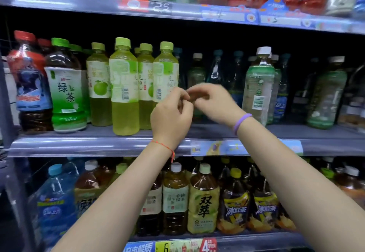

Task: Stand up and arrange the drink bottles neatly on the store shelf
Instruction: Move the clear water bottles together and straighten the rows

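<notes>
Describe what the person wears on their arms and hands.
Both forearms are bare, with no sleeves in view and no gloves. The left hand has a thin red-orange string bracelet at its wrist. The right hand has a smooth purple band round its wrist. No rings or watch show.

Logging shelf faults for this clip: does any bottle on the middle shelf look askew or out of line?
Mostly tidy. One yellow-green bottle stands forward of its neighbours, out of line. A pale white-capped bottle stands ahead of its row. Nothing fallen or spilled; both hands hold no bottle.
</notes>
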{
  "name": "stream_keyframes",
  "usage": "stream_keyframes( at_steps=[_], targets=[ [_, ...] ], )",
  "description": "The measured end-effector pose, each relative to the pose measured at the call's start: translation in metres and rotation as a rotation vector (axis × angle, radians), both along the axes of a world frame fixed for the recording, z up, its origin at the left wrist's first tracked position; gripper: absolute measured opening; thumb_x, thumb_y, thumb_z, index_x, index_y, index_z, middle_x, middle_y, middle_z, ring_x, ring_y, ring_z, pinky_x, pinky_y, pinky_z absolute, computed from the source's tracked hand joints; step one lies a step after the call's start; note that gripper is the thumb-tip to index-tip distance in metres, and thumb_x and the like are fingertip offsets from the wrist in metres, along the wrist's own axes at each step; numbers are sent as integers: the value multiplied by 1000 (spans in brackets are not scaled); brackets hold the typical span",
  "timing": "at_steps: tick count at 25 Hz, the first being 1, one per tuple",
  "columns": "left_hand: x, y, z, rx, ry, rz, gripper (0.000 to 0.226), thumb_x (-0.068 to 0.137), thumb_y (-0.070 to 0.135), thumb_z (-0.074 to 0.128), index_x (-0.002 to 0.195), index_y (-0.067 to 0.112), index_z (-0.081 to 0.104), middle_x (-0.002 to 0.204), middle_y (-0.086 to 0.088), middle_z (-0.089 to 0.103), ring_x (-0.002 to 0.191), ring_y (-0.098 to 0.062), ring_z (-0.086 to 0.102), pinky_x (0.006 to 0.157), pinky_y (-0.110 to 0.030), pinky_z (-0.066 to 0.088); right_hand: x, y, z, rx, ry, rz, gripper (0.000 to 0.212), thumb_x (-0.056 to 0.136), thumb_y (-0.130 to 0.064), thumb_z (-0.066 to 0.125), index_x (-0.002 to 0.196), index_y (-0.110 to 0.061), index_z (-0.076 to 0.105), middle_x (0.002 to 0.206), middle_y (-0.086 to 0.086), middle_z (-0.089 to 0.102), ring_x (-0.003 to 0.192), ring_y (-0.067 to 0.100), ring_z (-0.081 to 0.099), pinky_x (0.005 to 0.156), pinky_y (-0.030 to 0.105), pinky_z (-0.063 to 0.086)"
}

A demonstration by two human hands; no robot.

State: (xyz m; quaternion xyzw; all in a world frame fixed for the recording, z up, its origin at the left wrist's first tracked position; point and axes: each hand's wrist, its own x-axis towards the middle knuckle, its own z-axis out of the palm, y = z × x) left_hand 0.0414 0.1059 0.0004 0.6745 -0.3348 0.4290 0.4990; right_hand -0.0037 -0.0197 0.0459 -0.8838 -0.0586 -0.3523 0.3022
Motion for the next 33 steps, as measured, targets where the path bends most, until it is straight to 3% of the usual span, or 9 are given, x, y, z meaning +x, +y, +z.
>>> stream_keyframes(
  at_steps=[3, 7, 11, 15, 20, 24, 26, 29, 33],
  targets=[
    [-16, -41, 8, 113, 94, -181, 9, 85, 16, 55, 91, 19, 61, 63, 9, 52, 64, -16, 52, 60, -35, 47, -31, -24, 10, 79, -493, -207, 27, 79, 2, 46, 80, -14, 69, 72, -4, 64, 64, 9, 57, 63, 25, 47],
    [-38, -103, 18, 377, 497, -411, 57, 87, 32, 67, 138, 21, 44, 115, 2, 57, 92, -13, 58, 79, -30, 43, -53, -80, 12, 87, -797, -351, 21, 79, -2, 49, 99, -3, 55, 97, 5, 45, 81, 20, 47, 72, 29, 41],
    [-39, -150, 19, 285, 669, -497, 85, 74, 49, 75, 144, 23, 34, 132, 4, 54, 110, -13, 58, 92, -31, 49, -54, -151, 5, 417, -485, -440, 23, 91, -14, 50, 112, -7, 44, 111, 8, 40, 91, 24, 45, 82, 38, 41],
    [-49, -175, 24, 95, 743, -526, 58, 78, 37, 80, 125, 26, 48, 113, 12, 61, 96, 0, 59, 79, -25, 49, -47, -200, 1, 551, -25, -394, 26, 97, -26, 47, 116, -10, 42, 128, 15, 50, 102, 29, 51, 81, 34, 38],
    [-60, -187, 29, -34, 813, -481, 47, 74, 38, 83, 110, 30, 54, 112, 9, 64, 102, -11, 62, 91, -33, 51, -46, -221, 3, 518, 103, -245, 52, 93, -29, 52, 136, -6, 35, 133, 11, 49, 113, 28, 52, 90, 36, 44],
    [-83, -204, 29, -91, 801, -436, 52, 79, 40, 78, 111, 28, 38, 98, 20, 52, 92, -3, 50, 87, -28, 40, -54, -230, 3, 481, 148, -148, 62, 92, -31, 53, 143, -7, 29, 144, 13, 39, 126, 31, 46, 104, 44, 42],
    [-91, -214, 27, -163, 784, -407, 48, 80, 39, 78, 114, 28, 45, 98, 19, 49, 97, -6, 52, 81, -25, 40, -60, -233, 1, 452, 163, -111, 64, 92, -32, 52, 146, -8, 27, 147, 13, 36, 127, 32, 44, 104, 45, 42],
    [-107, -235, 24, -270, 678, -200, 39, 78, 39, 79, 92, 34, 43, 89, 23, 45, 86, 2, 53, 72, -22, 39, -75, -242, -3, 410, 175, -27, 53, 91, -32, 53, 138, -13, 36, 139, 10, 40, 117, 28, 50, 98, 43, 46],
    [-114, -260, 12, -217, 196, 463, 69, 79, 31, 66, 138, 10, 38, 135, -8, 44, 130, -28, 40, 109, -41, 31, -98, -266, -10, 322, -59, -61, 28, 91, -25, 56, 116, -19, 44, 119, 2, 38, 105, 24, 49, 87, 35, 45]
  ],
)
